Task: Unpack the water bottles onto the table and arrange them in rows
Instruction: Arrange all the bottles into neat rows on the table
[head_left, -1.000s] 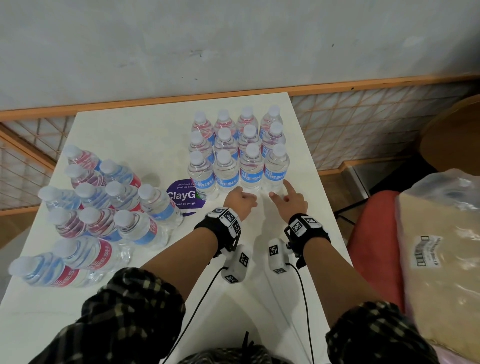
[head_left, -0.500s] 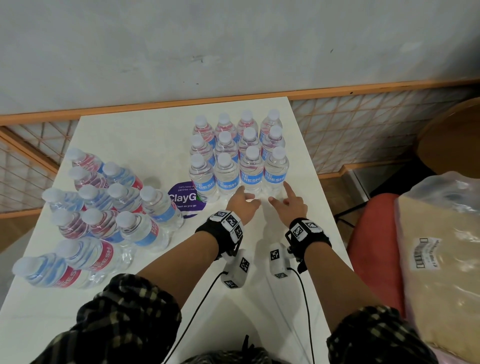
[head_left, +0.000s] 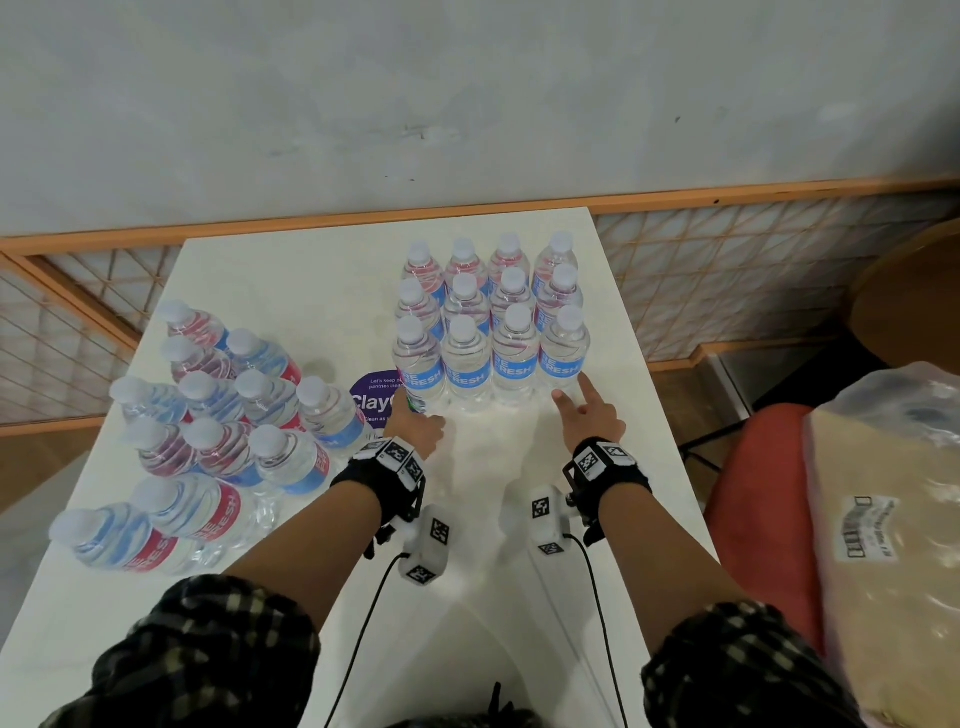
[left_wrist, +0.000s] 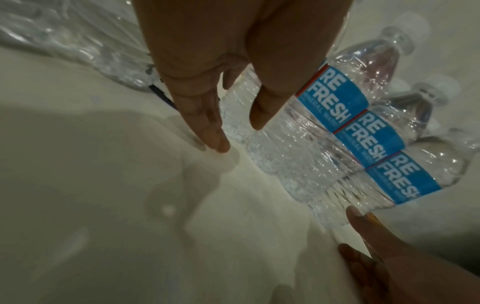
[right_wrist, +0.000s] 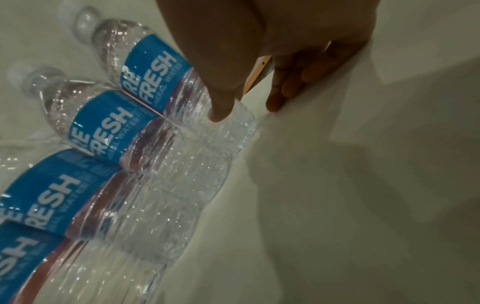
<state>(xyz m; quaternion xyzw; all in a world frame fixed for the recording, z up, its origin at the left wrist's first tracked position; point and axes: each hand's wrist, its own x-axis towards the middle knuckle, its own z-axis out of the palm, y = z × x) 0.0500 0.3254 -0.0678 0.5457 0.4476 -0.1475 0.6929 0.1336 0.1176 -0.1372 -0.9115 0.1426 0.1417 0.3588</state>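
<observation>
Several upright clear water bottles with blue labels stand in three rows on the white table (head_left: 311, 291). My left hand (head_left: 415, 423) is at the base of the front-left bottle (head_left: 418, 364); its straight fingers (left_wrist: 207, 127) touch the table beside that bottle (left_wrist: 244, 115). My right hand (head_left: 587, 413) is at the row's other end, one fingertip (right_wrist: 221, 111) pressing the base of the front-right bottle (head_left: 563, 353), the other fingers (right_wrist: 280, 96) resting on the table. Neither hand grips anything.
A clump of several more bottles (head_left: 223, 415), some with red labels, leans on the table's left side. A purple sticker (head_left: 371, 395) lies between the groups. Off the right edge are a red seat (head_left: 758, 493) and a plastic-wrapped sack (head_left: 893, 519).
Both hands have spread apart along the front row: the left slid to the front-left bottle, the right stayed by the front-right one.
</observation>
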